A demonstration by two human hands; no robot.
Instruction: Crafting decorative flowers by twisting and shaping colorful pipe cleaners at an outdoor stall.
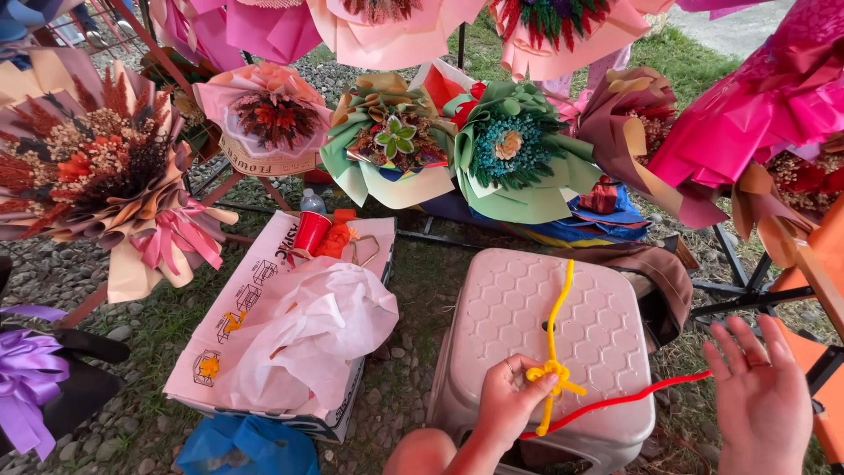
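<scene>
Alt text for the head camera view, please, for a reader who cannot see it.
A left hand pinches a knotted yellow pipe cleaner over a pale plastic stool, beside a red pipe cleaner; the right hand hovers open, empty. Paper-wrapped bouquets ring a cardboard box on gravel and grass.

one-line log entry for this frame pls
left hand: pinches yellow pipe cleaner at its knot | right hand: open, holds nothing | red pipe cleaner: lies across plastic stool
</scene>
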